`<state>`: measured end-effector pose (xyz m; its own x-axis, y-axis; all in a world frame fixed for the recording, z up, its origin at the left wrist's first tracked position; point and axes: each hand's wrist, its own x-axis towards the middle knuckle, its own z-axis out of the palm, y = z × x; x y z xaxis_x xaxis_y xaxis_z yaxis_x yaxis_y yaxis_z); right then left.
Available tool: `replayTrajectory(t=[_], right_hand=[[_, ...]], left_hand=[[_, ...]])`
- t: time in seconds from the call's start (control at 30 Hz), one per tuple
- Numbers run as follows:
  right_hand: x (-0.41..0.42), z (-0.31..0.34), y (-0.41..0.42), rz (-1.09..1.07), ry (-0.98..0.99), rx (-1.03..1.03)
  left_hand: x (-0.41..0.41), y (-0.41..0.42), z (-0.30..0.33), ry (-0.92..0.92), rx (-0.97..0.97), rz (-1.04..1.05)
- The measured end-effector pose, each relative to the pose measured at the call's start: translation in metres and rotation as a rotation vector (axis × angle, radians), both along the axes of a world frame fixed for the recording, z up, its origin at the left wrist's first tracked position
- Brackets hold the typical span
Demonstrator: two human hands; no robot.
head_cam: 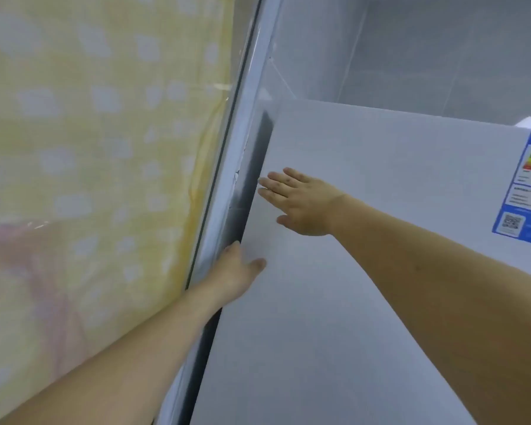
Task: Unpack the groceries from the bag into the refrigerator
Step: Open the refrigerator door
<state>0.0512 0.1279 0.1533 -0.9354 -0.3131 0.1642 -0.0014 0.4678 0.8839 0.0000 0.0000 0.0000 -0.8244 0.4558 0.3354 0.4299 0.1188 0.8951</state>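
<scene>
Two hands on closed refrigerator door (365,240); contents unseen. Right hand (301,204) flat, fingers straight. Left hand (236,271) fingers hooked behind door edge.

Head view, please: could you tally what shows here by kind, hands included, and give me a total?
Hands: 2, the left hand at the refrigerator door's edge, the right hand flat on the door
Refrigerator: 1
Blue label on the door: 1
Yellow patterned curtain: 1
Total: 5
</scene>
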Motion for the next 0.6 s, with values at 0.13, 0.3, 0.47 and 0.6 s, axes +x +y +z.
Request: replayTrajectory(t=[0.13, 0.3, 0.47, 0.6], right_hand=[[-0.027, -0.001, -0.002, -0.038, -0.019, 0.069], [-0.050, 0.002, -0.011, -0.079, -0.033, 0.123], [-0.058, 0.002, -0.017, -0.067, -0.058, 0.073], [-0.057, 0.002, -0.018, -0.049, -0.055, 0.065]], left_hand=[[-0.026, 0.014, -0.009, -0.007, 0.002, -0.004], [-0.050, 0.025, -0.018, 0.009, 0.030, 0.005], [-0.059, 0.027, -0.022, -0.002, 0.048, 0.014], [-0.064, 0.026, -0.021, -0.033, 0.039, 0.024]])
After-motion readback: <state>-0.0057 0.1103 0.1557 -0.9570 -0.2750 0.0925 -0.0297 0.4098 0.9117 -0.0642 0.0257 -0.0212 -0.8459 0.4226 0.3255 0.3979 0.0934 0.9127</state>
